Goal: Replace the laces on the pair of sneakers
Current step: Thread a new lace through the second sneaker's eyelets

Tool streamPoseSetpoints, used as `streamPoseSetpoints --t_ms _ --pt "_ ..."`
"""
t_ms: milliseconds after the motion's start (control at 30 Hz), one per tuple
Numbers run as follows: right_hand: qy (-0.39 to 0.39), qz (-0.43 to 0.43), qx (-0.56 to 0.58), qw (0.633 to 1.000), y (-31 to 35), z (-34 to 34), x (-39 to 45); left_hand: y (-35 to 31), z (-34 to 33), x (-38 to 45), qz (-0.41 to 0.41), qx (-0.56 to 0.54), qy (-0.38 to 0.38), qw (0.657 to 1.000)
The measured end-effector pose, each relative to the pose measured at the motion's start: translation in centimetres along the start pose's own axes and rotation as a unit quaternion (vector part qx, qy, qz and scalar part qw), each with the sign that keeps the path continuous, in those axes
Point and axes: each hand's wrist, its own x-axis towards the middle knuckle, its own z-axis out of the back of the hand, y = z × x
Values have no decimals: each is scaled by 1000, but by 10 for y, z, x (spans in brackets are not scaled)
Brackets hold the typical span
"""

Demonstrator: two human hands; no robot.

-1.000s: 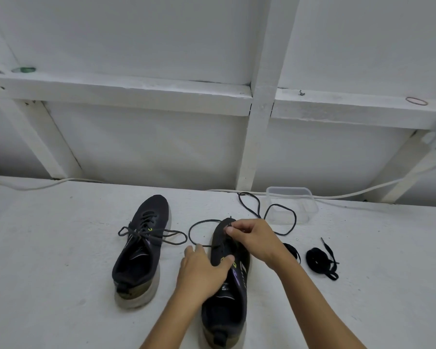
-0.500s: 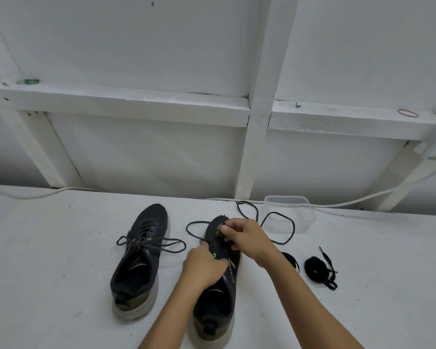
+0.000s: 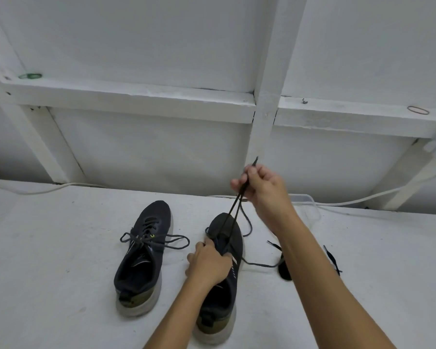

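Fingers of the right hand pinch the lace taut above the right sneaker; left hand grips its tongue area on the table. Yank harder and the shoe could tip, or the lace snag.

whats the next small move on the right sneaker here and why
Probably keep drawing the lace up and away with the right hand until it slips free of the eyelets. That hand pinches it raised and taut, the left hand holds down the right sneaker, and a slack tail lies beside the shoe.
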Motion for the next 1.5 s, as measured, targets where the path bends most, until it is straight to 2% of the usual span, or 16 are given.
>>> streamPoseSetpoints --t_ms 67,100,133,200,267,333,400,600,767,900,967,1033,1067,1167,1300,1500 --pt "2 16 -37 999 13 1 3 1 -1 1 -2 -5 -2 1000" --pt "3 12 -134 991 13 2 2 2 -1 1 1 -7 -6 1000" --pt "10 -2 -272 962 9 5 0 2 0 1 5 -6 -10 1000" --pt "49 -58 -517 852 -7 15 -6 4 3 3 6 -18 -1 1000" --pt "79 -110 -622 771 -22 28 -13 9 11 7 2 -104 28 994" --pt "80 -144 -636 754 -32 39 -21 13 22 10 2 -218 42 975" --pt "87 -166 -637 747 -40 46 -26 12 28 16 3 -251 12 968" --pt "117 -192 -632 742 -52 46 -38 -4 26 44 7 -213 -83 973" --pt "119 -205 -613 753 -50 48 -48 -18 23 59 -48 -342 -73 936" --pt "124 -212 -608 755 -51 53 -55 -21 20 62 -147 -386 38 910" --pt "123 -215 -598 762 -55 55 -58 -20 19 65 -169 -348 20 922" --pt "115 -215 -588 772 -57 56 -60 -21 21 72 -146 -260 -58 953" --pt "112 -214 -581 777 -58 56 -62 -21 22 75 -130 -226 -62 963" --pt "107 -205 -580 781 -61 54 -64 -23 23 84 -120 -220 23 968" --pt "97 -199 -577 786 -66 56 -68 -32 22 88 -164 -284 108 938" --pt "87 -213 -538 811 -65 59 -71 -36 15 90 -237 -159 107 952"
